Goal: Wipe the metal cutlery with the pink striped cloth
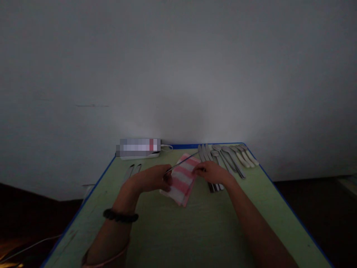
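Note:
My left hand (156, 178) is closed on a thin metal table knife (182, 161), seen nearly edge-on and slanting up to the right. Below and behind it hangs or lies a pink-and-white striped cloth (181, 182); I cannot tell how much of it rests on the table. The fingers of my right hand (213, 172) pinch the cloth's right edge. Just beyond that hand several table knives (206, 150) lie side by side, partly hidden by it. Several metal spoons (232, 158) lie to their right.
Pale-handled cutlery (245, 156) lies at the back right corner of the green, blue-edged table (181, 238). Two more utensils (133, 171) lie left of my left hand, partly covered. A white box-like object (139, 154) with a cable stands at the back left, against the wall (178, 74).

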Tool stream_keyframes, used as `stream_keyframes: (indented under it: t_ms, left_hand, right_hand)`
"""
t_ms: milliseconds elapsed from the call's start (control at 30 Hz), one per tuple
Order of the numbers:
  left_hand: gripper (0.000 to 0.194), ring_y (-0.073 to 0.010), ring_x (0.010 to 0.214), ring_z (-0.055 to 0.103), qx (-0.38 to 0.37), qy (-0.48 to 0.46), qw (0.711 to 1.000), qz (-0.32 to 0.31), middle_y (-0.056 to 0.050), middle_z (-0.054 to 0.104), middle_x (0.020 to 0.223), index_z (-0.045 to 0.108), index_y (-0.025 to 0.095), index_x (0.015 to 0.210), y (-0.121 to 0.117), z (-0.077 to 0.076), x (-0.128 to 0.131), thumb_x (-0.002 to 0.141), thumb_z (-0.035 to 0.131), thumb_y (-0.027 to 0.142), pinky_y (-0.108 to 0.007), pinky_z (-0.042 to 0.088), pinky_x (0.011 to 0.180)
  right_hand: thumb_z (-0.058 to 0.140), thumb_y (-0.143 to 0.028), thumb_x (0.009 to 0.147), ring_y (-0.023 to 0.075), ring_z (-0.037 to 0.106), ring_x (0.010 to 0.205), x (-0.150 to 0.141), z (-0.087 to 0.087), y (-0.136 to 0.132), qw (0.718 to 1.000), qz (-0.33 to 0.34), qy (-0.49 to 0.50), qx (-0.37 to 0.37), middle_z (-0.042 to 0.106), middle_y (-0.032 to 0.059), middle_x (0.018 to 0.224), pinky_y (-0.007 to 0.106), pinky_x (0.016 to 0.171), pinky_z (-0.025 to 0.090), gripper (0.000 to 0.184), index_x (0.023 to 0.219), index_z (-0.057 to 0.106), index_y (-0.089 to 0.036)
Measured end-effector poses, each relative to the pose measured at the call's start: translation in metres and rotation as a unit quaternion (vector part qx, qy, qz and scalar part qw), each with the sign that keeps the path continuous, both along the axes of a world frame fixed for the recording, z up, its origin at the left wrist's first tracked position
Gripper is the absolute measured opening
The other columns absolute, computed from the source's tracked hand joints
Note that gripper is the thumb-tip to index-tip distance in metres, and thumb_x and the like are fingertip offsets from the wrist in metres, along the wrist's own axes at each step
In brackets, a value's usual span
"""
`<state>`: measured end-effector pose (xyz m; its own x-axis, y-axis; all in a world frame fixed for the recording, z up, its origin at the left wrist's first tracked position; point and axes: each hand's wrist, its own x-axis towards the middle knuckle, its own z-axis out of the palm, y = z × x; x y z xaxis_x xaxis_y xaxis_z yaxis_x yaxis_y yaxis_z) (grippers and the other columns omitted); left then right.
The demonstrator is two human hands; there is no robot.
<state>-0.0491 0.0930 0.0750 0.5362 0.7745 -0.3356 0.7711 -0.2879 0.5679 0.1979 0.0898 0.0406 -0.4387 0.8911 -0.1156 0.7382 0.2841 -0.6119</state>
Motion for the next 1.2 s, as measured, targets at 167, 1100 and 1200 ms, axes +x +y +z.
stream_keyframes:
  t_ms: [167, 1100, 1200]
  left_hand:
    - [0.02, -0.0197, 0.072, 0.058, 0.003, 0.013, 1.0, 0.016, 0.001, 0.063, 0.076, 0.054, 0.021, 0.076, 0.002, -0.007, 0.01, 0.061, 0.065, 0.028, -0.025, 0.038, 0.058]
    - [0.04, -0.018, 0.071, 0.055, 0.06, 0.052, 0.997, -0.02, -0.004, 0.062, 0.078, 0.051, 0.019, 0.082, -0.006, 0.01, 0.007, 0.088, 0.034, 0.055, -0.027, 0.037, 0.06]
    - [0.041, -0.0174, 0.068, 0.054, 0.058, 0.06, 0.996, -0.012, -0.004, 0.062, 0.077, 0.051, 0.019, 0.08, -0.006, 0.011, 0.004, 0.087, 0.034, 0.056, -0.027, 0.035, 0.058]
  right_hand:
    - [0.041, -0.026, 0.091, 0.0203, 0.056, 0.102, -0.008, 0.002, -0.004, 0.986, -0.101, -0.089, 0.096, 0.063, 0.0135, 0.108, 0.032, 0.091, 0.038, 0.033, 0.113, 0.063, -0.014]
    - [0.058, -0.048, 0.077, 0.0279, 0.053, 0.105, -0.023, 0.006, -0.01, 0.991, -0.082, -0.1, 0.021, 0.064, 0.0095, 0.104, 0.038, 0.086, 0.033, 0.035, 0.098, 0.063, -0.02]
    - [0.046, -0.048, 0.086, 0.0288, 0.054, 0.105, -0.028, 0.005, -0.012, 0.982, -0.134, -0.123, 0.058, 0.065, 0.0129, 0.102, 0.041, 0.087, 0.031, 0.036, 0.093, 0.063, -0.018]
